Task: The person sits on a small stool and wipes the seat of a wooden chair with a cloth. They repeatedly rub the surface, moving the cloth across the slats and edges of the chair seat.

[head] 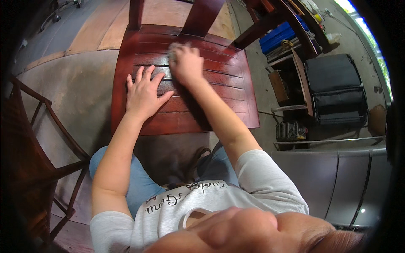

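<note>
A slatted seat of dark red varnished wood [221, 98] lies before me, with wooden uprights rising from its far side. Resting on its left part is my left hand [144, 91], palm down and fingers spread, holding nothing. My right hand [188, 63] grips a greyish pad or wad of cloth [174, 50] against the slats near the far middle. Motion blurs the pad, and the fingers hide part of it, so its exact kind is unclear. Light glares off the slats between the two hands.
At the left stands dark wooden furniture [28, 151] with thin rails. To the right are a black padded chair [335, 76], a wooden-sided frame [302, 79], a blue object [272, 39] and a small machine [289, 130]. Grey panels [303, 177] stand at lower right.
</note>
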The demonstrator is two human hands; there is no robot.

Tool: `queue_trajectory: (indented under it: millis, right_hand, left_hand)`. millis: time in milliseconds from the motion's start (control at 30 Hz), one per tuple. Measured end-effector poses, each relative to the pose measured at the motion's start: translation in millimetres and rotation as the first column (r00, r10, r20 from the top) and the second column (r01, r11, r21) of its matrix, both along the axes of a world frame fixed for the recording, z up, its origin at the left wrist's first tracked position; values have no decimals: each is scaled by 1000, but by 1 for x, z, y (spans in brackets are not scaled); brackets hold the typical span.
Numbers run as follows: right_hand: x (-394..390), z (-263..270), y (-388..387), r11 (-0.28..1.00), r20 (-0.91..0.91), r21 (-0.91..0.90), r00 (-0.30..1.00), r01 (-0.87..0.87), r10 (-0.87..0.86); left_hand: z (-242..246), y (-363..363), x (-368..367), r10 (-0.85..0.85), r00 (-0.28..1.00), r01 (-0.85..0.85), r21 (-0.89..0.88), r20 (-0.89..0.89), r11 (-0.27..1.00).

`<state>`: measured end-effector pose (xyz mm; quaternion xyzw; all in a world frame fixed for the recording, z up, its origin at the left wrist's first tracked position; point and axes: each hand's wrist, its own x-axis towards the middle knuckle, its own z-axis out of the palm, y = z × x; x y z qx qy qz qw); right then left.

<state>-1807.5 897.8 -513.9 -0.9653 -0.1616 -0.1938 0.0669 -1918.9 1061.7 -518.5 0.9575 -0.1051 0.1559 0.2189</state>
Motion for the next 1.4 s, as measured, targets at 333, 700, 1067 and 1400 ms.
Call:
queue_trajectory:
  millis: [333, 700, 1067, 1400]
  right_hand:
    - [8, 1, -173, 927, -170, 82, 922, 365, -348]
    - [-60, 2, -119, 916, -175, 1, 902, 402, -396]
    - [-115, 4, -120, 975, -67, 213, 997, 58, -45]
    - [-130, 9, -174, 869, -135, -31, 860, 493, -493]
  left_hand:
    - [-7, 4, 3, -24, 999, 23, 5, 46, 1000]
    - [-8, 1, 4, 7, 999, -8, 17, 38, 1000]
    - [-11, 10, 5, -44, 997, 42, 29, 67, 999]
    - [-12, 8, 5, 0, 999, -1, 36, 38, 999]
